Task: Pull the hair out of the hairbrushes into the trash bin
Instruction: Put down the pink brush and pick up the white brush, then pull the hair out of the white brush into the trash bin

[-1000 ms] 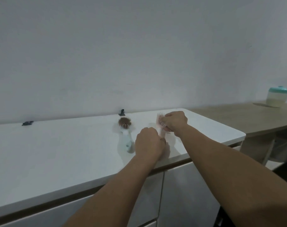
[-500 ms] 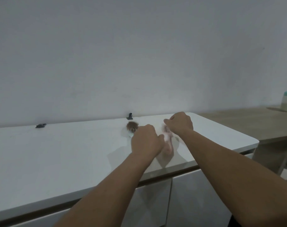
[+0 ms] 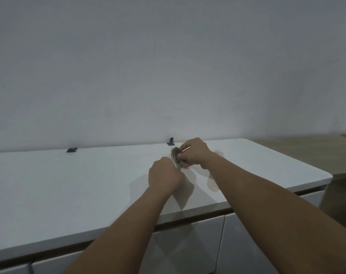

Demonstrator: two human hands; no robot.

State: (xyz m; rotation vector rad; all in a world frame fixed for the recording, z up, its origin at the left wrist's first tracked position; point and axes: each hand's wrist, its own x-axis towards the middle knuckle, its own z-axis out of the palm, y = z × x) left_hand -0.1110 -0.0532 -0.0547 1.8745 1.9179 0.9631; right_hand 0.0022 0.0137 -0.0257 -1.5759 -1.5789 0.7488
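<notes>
Hairbrush [image 3: 175, 157] with a clump of brown hair [image 3: 175, 152] in its bristles is held up just above the white countertop [image 3: 73, 184], between the 2 hands. Only 1 view shows the scene, the head camera looking forward and down.

Left hand [image 3: 164, 176] is closed in a fist around the pale handle of the hairbrush, which is mostly hidden inside the fist; only a short stretch of it and the bristled head show past the knuckles. Right hand [image 3: 195, 153] sits just beyond and to the right, its fingers [image 3: 183, 155] curled and pinched onto the hair at the head of the brush. Both bare forearms reach in from the bottom edge of the frame.

Behind the right wrist, a second pink hairbrush [image 3: 219, 153] lies on the countertop, blurred and largely covered by the arm, so its bristles are hard to read.

Against the plain grey wall [image 3: 168, 66], 2 small dark clips rest on the back of the countertop: 1 clip [image 3: 170, 141] just behind the hands, another clip [image 3: 71, 149] well to the left. White drawer fronts [image 3: 188, 244] run below the counter edge. A wooden table [image 3: 306, 151] adjoins the countertop on the right. No trash bin shows in this view.
</notes>
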